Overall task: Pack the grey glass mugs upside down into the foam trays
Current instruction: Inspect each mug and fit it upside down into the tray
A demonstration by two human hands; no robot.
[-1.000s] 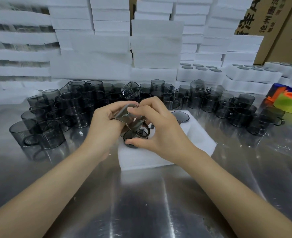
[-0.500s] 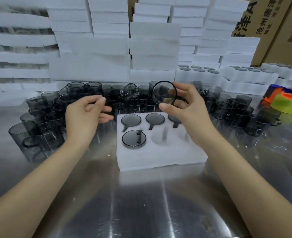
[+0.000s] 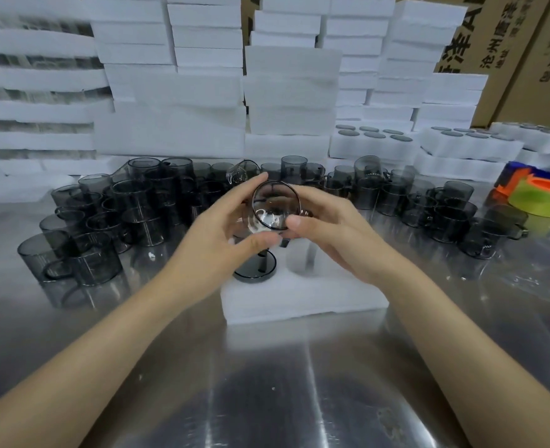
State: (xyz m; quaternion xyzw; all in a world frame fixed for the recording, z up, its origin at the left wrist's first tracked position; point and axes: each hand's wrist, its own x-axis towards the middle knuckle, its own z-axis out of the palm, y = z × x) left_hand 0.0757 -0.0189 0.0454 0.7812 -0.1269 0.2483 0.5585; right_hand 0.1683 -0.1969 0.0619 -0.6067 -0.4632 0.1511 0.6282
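Observation:
I hold one grey glass mug between both hands above the white foam tray, its open mouth tilted toward me. My left hand cups its left side with the thumb under it. My right hand grips the right side, thumb on the rim. An upside-down mug sits in the tray's near-left pocket. The pocket beside it holds nothing. The tray's far row is hidden by my hands.
Several loose grey mugs crowd the steel table to the left, behind and right of the tray. Stacked foam trays form a wall at the back. Filled trays sit back right, tape rolls far right.
The right hand brought the mug from the far pile down over the tray, and the left hand came across to hold it too. A second ago both hands were seating a mug in the tray.

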